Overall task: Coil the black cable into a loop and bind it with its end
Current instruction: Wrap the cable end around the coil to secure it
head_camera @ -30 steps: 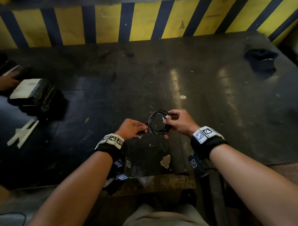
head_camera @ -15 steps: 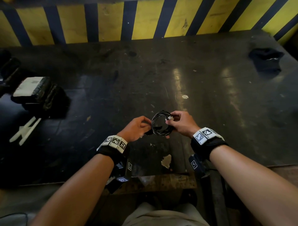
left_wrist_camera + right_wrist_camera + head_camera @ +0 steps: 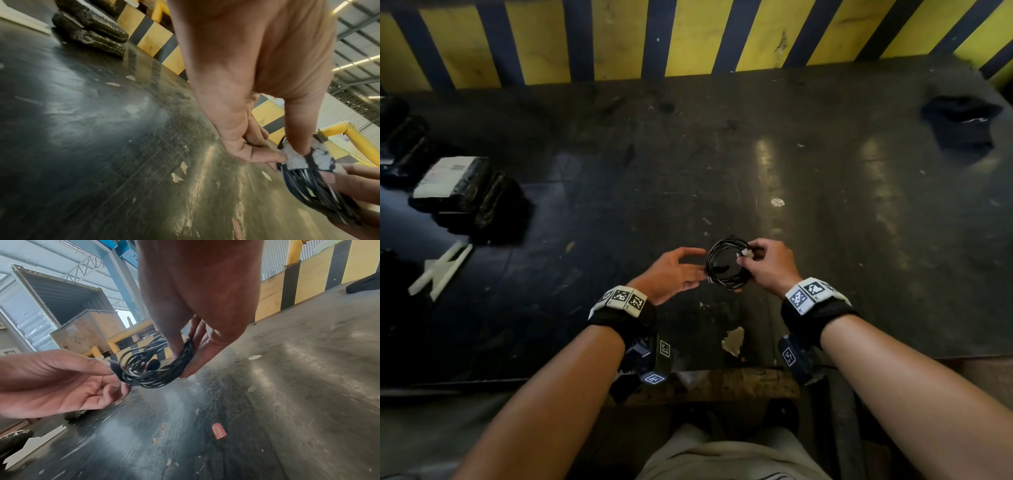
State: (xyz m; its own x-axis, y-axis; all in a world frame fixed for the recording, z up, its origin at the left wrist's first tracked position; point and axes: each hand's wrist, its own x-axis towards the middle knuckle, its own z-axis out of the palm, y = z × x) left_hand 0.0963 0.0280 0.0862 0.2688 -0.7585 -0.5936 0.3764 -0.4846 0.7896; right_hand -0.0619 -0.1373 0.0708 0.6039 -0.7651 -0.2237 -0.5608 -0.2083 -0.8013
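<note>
in the middle of the head view the thin black cable wound into a round coil (image 3: 726, 265) is held a little above the dark scratched metal table top (image 3: 825, 222), not lying on it. the right hand (image 3: 768, 265) has its thumb and fingers clamped on the right side of the coil, and a small white piece (image 3: 745, 254) shows at its fingertips. in the right wrist view the thumb presses the bundle of strands (image 3: 156, 369) against the fingers below it. the left hand (image 3: 671, 274) is at the left side of the coil with the palm turned up and the fingers loose and apart; its fingertips (image 3: 117, 384) touch the edge of the coil, but do not close around it. at the left of the frame lie dark wrapped packages with a white label (image 3: 462, 192), and in the upper right a black cloth (image 3: 962, 123). behind the table stands a yellow and dark blue striped wall (image 3: 688, 34).
</note>
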